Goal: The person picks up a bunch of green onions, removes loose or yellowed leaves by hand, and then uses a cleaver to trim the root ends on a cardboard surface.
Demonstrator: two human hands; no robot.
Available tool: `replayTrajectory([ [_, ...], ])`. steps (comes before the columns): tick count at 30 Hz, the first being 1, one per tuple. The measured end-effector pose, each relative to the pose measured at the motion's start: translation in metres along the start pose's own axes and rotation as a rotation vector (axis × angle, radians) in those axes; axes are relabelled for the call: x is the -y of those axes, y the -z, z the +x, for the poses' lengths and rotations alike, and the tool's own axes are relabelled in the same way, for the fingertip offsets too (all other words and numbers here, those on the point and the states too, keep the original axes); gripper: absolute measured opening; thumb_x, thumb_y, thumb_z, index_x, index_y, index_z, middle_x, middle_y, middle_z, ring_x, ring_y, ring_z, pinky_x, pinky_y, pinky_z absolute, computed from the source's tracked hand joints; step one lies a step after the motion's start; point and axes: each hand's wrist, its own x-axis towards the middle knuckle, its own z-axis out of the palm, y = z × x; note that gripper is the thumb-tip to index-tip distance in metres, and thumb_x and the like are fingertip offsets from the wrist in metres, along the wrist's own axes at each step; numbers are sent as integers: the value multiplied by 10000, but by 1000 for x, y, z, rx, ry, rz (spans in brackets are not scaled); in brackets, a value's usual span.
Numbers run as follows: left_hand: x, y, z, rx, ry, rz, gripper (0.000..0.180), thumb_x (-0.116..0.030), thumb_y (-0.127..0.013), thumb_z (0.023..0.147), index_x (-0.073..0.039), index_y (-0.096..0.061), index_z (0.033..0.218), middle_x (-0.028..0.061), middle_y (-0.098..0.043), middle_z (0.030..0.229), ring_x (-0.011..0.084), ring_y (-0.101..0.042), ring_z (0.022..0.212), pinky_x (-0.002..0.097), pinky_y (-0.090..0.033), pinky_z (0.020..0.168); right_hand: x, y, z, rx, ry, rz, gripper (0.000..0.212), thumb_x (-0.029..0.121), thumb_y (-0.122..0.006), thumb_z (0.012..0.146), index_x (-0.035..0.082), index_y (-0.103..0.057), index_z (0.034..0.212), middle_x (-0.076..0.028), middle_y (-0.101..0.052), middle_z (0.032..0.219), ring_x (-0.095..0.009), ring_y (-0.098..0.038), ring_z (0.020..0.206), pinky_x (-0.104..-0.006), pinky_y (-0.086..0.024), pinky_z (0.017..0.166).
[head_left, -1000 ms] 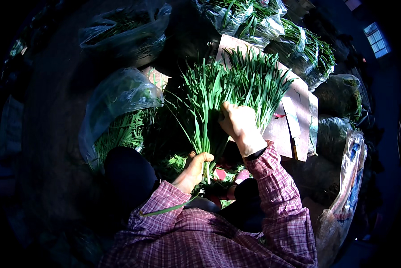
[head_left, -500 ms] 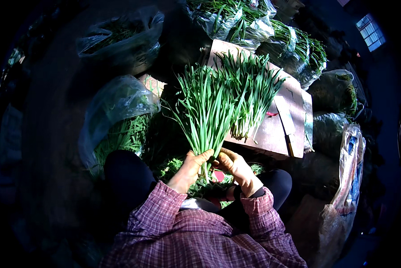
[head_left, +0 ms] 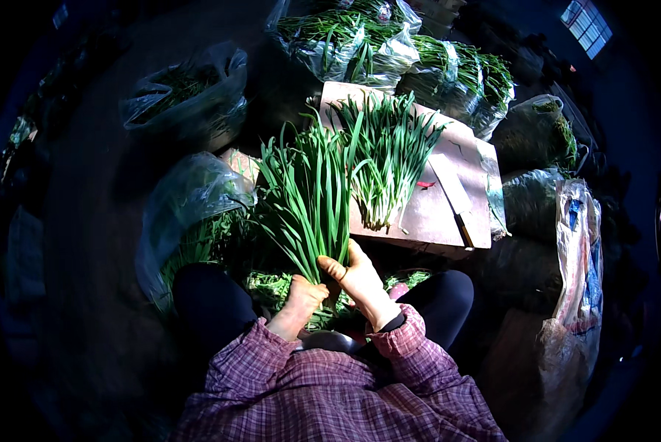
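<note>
My left hand (head_left: 303, 303) is closed around the lower stems of a bunch of garlic chives (head_left: 312, 195), its long flat leaves fanning up and away from me. Slightly higher on the same bunch, my right hand (head_left: 356, 281) grips it from the right, thumb across the front; its other fingers are partly hidden. Another pile of chives (head_left: 391, 158) lies on a pale board (head_left: 448, 217), pale stem ends toward me. To its right rests a knife (head_left: 452, 191) with a wide blade and dark handle.
Loose green trimmings (head_left: 271, 287) lie between my knees. A clear plastic bag of greens (head_left: 198, 199) stands at left, another bag (head_left: 190, 92) behind it. Wrapped bundles of greens (head_left: 345, 44) are stacked at the back. A crumpled plastic sack (head_left: 573, 265) stands at right.
My left hand has slid down to the stem ends, and my right hand has turned and moved up along the bunch. The bunch now leans more to the left.
</note>
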Motion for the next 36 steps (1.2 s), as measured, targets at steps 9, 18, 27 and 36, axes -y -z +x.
replayTrajectory([
  [9,-96,-139,56,856,-538,778,470,-207,-748,877,-51,-568,1283,92,-644,1252,219,-629,1129,344,-535,936,116,68,61,-48,487,322,408,42,-770,815,30,-598,1186,-53,-700,1002,-143,-649,916,-268,-527,785],
  [18,-37,-71,105,662,-629,1008,374,-313,-491,1024,-121,-533,1342,84,-612,1263,222,-598,1132,439,-528,944,40,41,94,-120,274,-183,316,78,-694,888,-2,-620,1184,-59,-700,1033,-147,-623,921,-270,-498,821],
  [27,-37,-41,84,521,-138,237,305,-244,-630,935,17,-671,1087,66,-695,1071,173,-660,963,309,-533,876,47,45,67,-177,236,-389,788,363,-869,734,-35,-516,1315,-196,-667,1159,-317,-643,1086,-388,-503,941],
  [36,-29,-48,53,463,96,151,373,-190,-779,826,-15,-689,1143,83,-707,1104,205,-661,1024,353,-509,927,26,37,32,185,-154,30,340,17,-785,795,5,-599,1079,-56,-652,818,-130,-623,646,-252,-491,560],
])
